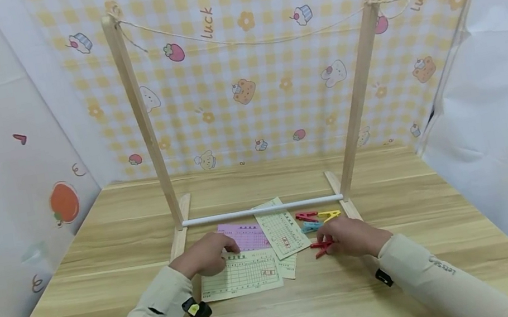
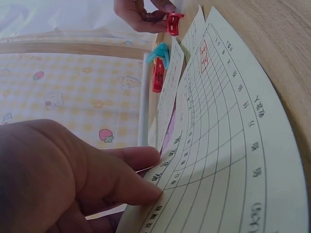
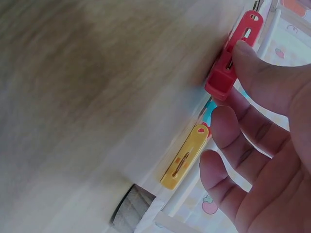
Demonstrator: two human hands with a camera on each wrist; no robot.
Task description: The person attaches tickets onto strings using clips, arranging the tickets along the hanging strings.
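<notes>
My left hand [image 1: 207, 253] pinches the upper left part of a pale green receipt slip [image 1: 241, 277], printed with a grid and a red stamp. In the left wrist view the thumb lies on the face of the slip [image 2: 218, 131] and fingers are behind it. A purple slip [image 1: 244, 234] and another green slip [image 1: 281, 233] overlap beside it, with a further corner below. My right hand [image 1: 351, 235] holds a red clothespin [image 3: 235, 56] between thumb and forefinger, its other fingers loosely bent. Behind that hand lie a blue clothespin [image 1: 311, 226], a yellow one [image 1: 329, 214] and another red one [image 1: 306, 215].
A wooden frame with a left post [image 1: 141, 116], a right post [image 1: 362, 91] and a white bottom bar [image 1: 263, 210] stands behind the slips. A string [image 1: 254, 42] sags between the post tops. Patterned cloth [image 1: 247, 120] hangs behind the wooden table [image 1: 101, 276].
</notes>
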